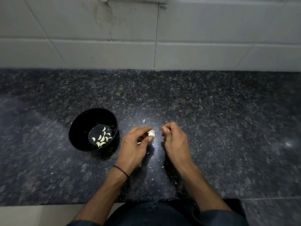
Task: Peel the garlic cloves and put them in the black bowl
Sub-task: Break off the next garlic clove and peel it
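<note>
So, garlic (pixel 151 133) is pinched in the left hand (pixel 133 144); the right hand (pixel 175 141) is curled, contents can't be told. At nine o'clock, the bowl (pixel 81 124) is set.

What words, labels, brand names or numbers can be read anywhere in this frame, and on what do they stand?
None: no readable text shows anywhere in the head view.
The black bowl shows no label or mark.
The tiled wall shows only stains and grout lines.
The granite counter shows only speckle.
The wrist band is plain black.
</note>
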